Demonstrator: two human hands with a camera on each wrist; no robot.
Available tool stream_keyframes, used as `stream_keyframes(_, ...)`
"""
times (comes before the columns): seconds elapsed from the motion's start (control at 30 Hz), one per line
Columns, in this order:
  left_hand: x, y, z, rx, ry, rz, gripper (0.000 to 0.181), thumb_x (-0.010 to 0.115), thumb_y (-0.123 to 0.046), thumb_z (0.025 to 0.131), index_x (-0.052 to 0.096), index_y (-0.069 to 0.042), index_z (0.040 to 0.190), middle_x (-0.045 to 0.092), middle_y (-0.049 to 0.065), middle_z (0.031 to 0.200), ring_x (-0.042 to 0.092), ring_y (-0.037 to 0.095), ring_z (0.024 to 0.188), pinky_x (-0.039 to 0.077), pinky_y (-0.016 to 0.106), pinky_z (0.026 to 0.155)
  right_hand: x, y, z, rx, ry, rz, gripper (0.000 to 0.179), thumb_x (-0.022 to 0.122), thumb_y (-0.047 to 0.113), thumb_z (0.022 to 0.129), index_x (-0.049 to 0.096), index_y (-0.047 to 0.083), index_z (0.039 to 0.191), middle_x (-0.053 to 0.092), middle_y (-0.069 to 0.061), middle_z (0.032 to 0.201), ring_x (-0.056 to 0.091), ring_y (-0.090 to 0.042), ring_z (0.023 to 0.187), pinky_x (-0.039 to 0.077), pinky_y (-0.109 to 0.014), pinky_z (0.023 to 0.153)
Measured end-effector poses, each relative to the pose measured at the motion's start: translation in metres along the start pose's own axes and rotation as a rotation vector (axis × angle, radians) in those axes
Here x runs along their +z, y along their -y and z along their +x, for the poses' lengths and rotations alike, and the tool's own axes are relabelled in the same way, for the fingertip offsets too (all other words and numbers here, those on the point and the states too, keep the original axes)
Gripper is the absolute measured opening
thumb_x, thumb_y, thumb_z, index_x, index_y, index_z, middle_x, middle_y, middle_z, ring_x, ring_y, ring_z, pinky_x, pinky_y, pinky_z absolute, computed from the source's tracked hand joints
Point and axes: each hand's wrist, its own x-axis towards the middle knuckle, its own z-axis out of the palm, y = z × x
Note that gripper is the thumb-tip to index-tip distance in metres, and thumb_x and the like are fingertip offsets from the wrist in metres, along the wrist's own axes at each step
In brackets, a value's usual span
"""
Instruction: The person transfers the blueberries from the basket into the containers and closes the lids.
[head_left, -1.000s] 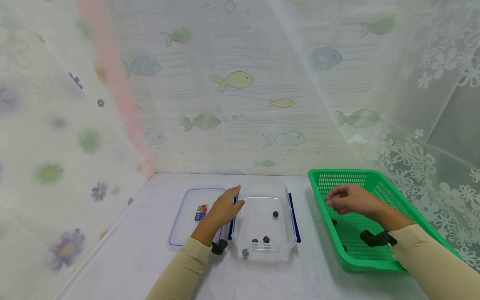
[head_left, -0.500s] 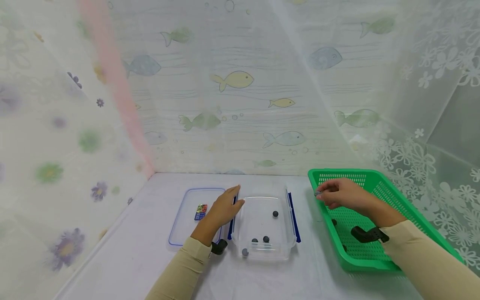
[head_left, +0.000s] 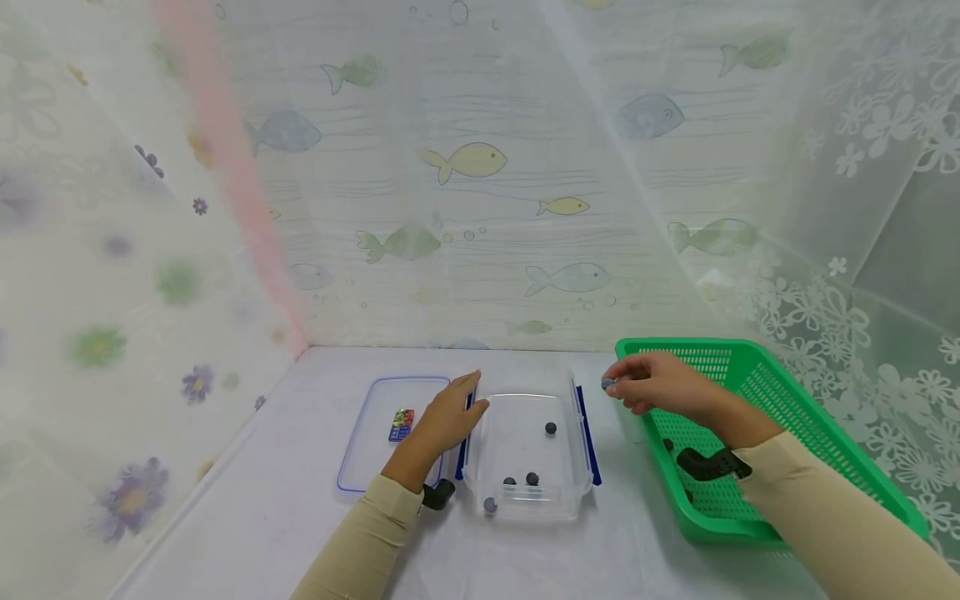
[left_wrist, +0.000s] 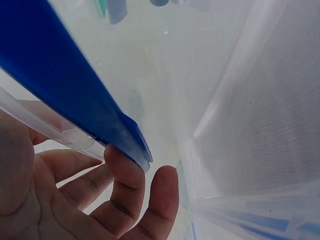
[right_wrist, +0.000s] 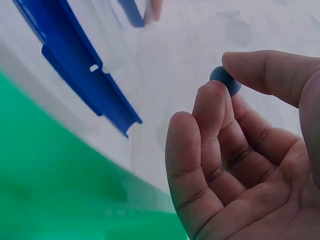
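Note:
In the head view, my right hand (head_left: 660, 385) pinches a blueberry (head_left: 608, 382) between thumb and fingertips, over the left rim of the green basket (head_left: 701, 527). The right wrist view shows the round, dull-blue berry (right_wrist: 226, 80) at the tips. My left hand (head_left: 444, 419) holds the left side of a clear plastic box (head_left: 525, 417), its thumb over the rim. In the left wrist view, the fingers (left_wrist: 125, 170) curl near the end of a blue side latch (left_wrist: 85, 85). Several blueberries (head_left: 551, 428) lie in the box, mostly toward its near end.
Left of the box lies a clear lid (head_left: 367, 433) with a blue edge and a colourful label (head_left: 402, 424). Dark berries (head_left: 669, 445) sit along the basket's left inner wall. Another blue latch (head_left: 588, 442) sticks out on the box's right side. A fish-patterned curtain (head_left: 465, 250) hangs behind.
My right hand has moved left and slightly up with the blueberry, from inside the basket to over its left rim. The left hand and the box have stayed in place.

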Motion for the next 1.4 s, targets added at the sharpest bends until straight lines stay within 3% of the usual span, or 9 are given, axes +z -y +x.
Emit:
stream_keyframes(0.27, 0.000, -0.001, -0.001, 0.002, -0.002, -0.004, 0.065, 0.057, -0.038, 0.106, 0.034, -0.015, 0.163, 0.036, 0.009, 0.167, 0.034, 0.036, 0.154, 0.030, 0.057, 0.123, 0.013, 0.010, 0.008, -0.010, 0.013, -0.014, 0.037, 0.075, 0.029, 0.095, 0.069, 0.006, 0.123, 0.071, -0.009, 0.102, 0.068, -0.026, 0.090, 0.062, -0.042, 0.083)
stream_keyframes(0.67, 0.000, 0.000, -0.001, 0.007, 0.000, 0.007, 0.065, 0.056, -0.036, 0.106, 0.035, -0.013, 0.162, 0.036, 0.010, 0.167, 0.035, 0.036, 0.154, 0.031, 0.058, 0.123, 0.032, 0.020, 0.020, -0.065, 0.064, -0.011, 0.029, 0.076, 0.026, 0.093, 0.072, 0.009, 0.117, 0.068, -0.006, 0.092, 0.063, -0.024, 0.082, 0.061, -0.038, 0.074)
stream_keyframes(0.93, 0.000, 0.000, -0.001, 0.009, -0.006, 0.012, 0.064, 0.057, -0.034, 0.106, 0.035, -0.014, 0.162, 0.037, 0.010, 0.167, 0.035, 0.036, 0.154, 0.030, 0.057, 0.123, 0.040, 0.026, 0.023, -0.083, 0.077, -0.017, 0.031, 0.076, 0.024, 0.093, 0.072, 0.006, 0.119, 0.068, -0.018, 0.096, 0.062, -0.027, 0.082, 0.059, -0.035, 0.072)
stream_keyframes(1.3, -0.004, -0.005, -0.003, 0.001, 0.008, 0.023, 0.065, 0.058, -0.035, 0.106, 0.035, -0.013, 0.162, 0.037, 0.010, 0.166, 0.035, 0.037, 0.154, 0.030, 0.057, 0.123, 0.046, 0.031, 0.025, -0.078, 0.070, -0.017, 0.030, 0.077, 0.025, 0.093, 0.072, 0.009, 0.118, 0.070, -0.008, 0.092, 0.063, -0.025, 0.081, 0.059, -0.036, 0.072)
stream_keyframes(1.4, -0.003, -0.005, -0.003, 0.000, 0.004, 0.018, 0.065, 0.057, -0.035, 0.106, 0.035, -0.013, 0.162, 0.037, 0.010, 0.166, 0.035, 0.037, 0.154, 0.030, 0.057, 0.123, 0.045, 0.031, 0.025, -0.081, 0.069, -0.018, 0.028, 0.077, 0.025, 0.093, 0.072, 0.009, 0.117, 0.069, -0.012, 0.093, 0.062, -0.026, 0.082, 0.059, -0.035, 0.072)
